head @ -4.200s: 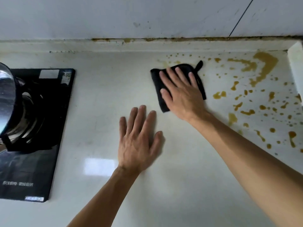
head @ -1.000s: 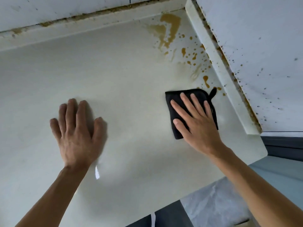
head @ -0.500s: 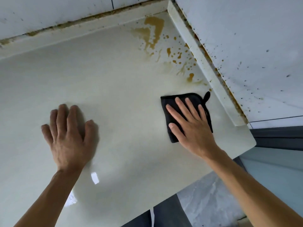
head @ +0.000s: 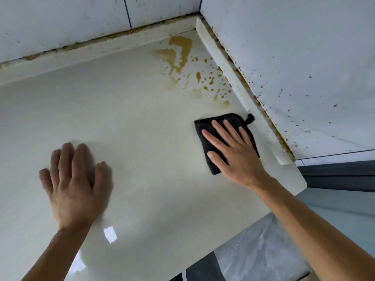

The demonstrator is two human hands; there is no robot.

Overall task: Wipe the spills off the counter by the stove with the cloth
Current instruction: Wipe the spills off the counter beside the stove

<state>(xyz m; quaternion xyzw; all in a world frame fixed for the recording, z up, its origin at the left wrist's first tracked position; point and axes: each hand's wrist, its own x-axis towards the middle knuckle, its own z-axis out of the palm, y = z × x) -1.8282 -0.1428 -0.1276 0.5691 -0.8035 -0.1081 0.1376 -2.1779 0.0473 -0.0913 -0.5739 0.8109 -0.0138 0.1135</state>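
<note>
- Right hand (head: 235, 153): fingers straight and spread, palm pressing flat on the black cloth (head: 209, 153); nothing pinched.
- Left hand (head: 75, 181): flat, fingers spread, resting on bare counter (head: 142, 118), well apart from cloth, probably bracing.
- Cloth lies on the counter near its right end, just beside the raised side lip (head: 239, 78); hanging loop points toward that lip.
- Spills (head: 180, 55): brown puddle and droplets in the far corner, ahead of the right hand's fingertips and slightly left; nearest smears just beyond cloth's far edge.
- Right hand is clearly nearer; judged next stroke pushes forward into the corner.
- Stove not in view.
- No brands, labels or readable writing.
</note>
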